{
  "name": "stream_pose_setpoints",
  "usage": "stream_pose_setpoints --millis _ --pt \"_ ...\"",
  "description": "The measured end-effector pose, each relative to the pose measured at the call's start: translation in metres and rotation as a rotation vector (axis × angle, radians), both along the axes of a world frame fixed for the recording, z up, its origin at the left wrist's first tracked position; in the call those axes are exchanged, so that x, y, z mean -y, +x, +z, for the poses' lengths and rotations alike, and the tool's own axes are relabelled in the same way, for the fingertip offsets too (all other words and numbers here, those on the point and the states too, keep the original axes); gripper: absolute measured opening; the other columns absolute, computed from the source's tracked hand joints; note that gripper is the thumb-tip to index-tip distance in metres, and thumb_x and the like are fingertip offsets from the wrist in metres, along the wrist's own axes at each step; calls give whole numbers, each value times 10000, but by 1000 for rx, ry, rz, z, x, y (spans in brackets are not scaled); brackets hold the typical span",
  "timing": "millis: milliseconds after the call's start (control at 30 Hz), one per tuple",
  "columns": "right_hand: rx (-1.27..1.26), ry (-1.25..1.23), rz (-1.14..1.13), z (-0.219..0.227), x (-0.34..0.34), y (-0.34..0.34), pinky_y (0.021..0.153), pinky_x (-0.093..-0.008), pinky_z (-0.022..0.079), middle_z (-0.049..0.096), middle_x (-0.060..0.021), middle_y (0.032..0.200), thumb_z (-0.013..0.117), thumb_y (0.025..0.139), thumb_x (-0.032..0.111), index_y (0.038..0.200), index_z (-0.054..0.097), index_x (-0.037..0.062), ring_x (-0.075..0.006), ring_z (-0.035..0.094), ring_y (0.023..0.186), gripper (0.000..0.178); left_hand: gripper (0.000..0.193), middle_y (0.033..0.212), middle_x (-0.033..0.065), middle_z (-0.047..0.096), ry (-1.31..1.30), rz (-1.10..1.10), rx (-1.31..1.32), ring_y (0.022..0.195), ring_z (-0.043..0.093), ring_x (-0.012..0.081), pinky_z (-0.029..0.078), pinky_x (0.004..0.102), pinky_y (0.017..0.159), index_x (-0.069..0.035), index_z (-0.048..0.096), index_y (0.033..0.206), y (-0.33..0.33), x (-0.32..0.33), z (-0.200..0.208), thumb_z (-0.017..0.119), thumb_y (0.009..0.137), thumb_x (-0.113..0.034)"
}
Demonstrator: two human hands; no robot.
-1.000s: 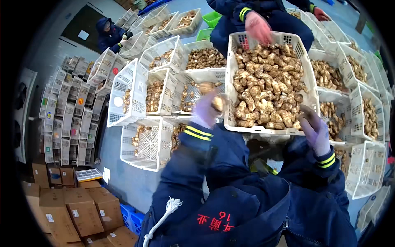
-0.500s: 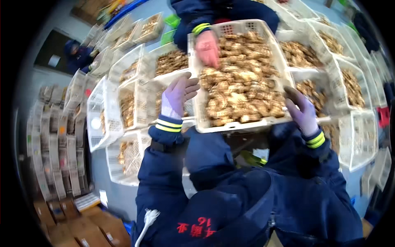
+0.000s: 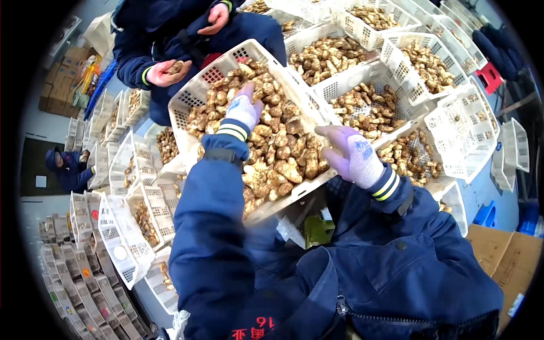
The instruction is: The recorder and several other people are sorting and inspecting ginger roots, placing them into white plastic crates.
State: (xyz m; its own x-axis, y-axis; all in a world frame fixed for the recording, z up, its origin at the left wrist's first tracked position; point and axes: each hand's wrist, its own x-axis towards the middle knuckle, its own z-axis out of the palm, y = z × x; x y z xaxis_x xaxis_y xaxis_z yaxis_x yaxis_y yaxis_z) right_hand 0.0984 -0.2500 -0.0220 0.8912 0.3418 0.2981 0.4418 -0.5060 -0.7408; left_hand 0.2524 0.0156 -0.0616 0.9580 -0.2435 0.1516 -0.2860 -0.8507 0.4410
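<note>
A white plastic crate (image 3: 300, 195) full of brown and cream mushrooms (image 3: 277, 141) sits tilted in front of me, close to my lap. My left hand (image 3: 243, 113), in a pale purple knit glove, reaches over the pile. Its fingers are stretched out and touch or hover just above the mushrooms; nothing shows in its grasp. Beside the crate's right corner is my right hand (image 3: 354, 153), gloved alike, with thumb and fingers apart and nothing in it. Across from me, a co-worker's hand (image 3: 164, 73) holds a mushroom (image 3: 177, 67).
The co-worker's other hand (image 3: 215, 20) is over their lap. More white crates of mushrooms surround us, such as one at the right (image 3: 362, 127). Stacked crates (image 3: 85, 277) stand at far left. A cardboard box (image 3: 493, 243) lies at lower right, a red stool (image 3: 490, 76) beyond.
The view has turned, so the crate appears tilted. My left hand has moved from beside the crate to over the mushrooms. The co-worker's hand has left the crate.
</note>
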Motion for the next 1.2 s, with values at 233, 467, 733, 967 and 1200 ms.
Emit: stream_pose_setpoints --millis 233,467,733,967,1200 --pt "65 -42 -42 -5 2 5 893 -409 429 596 -177 1083 588 839 140 1185 546 18 -342 551 1001 369 513 1109 193 582 318 237 -99 1036 575 344 462 423 906 -95 539 1232 13 36 -8 687 764 -244" --pt "-136 24 -26 3 2 3 857 -388 447 612 -168 1040 572 839 138 1193 556 25 -303 575 970 372 395 985 116 643 -927 126 -499 852 629 185 503 285 781 45 578 1140 -26 -1 17 644 864 -231" --pt "-454 666 320 21 -39 6 961 -307 388 546 -116 1225 525 895 136 1291 456 -16 -183 520 1108 429 350 954 86 647 -1710 -130 -902 825 641 186 512 319 706 -6 539 1182 -178 23 72 462 973 -276" --pt "-804 942 311 32 -54 -13 837 -286 452 541 -105 1026 574 869 99 1158 558 -37 -171 564 980 320 490 726 63 595 -1657 239 -934 548 536 163 428 264 507 -42 558 1090 -224 44 62 479 925 -496" --pt "273 170 220 18 -48 -13 747 -282 457 555 -90 954 569 851 87 1062 605 23 -181 571 869 224 393 709 78 590 -1540 28 -825 579 552 175 426 268 548 45 539 1070 -234 40 51 435 941 -312"
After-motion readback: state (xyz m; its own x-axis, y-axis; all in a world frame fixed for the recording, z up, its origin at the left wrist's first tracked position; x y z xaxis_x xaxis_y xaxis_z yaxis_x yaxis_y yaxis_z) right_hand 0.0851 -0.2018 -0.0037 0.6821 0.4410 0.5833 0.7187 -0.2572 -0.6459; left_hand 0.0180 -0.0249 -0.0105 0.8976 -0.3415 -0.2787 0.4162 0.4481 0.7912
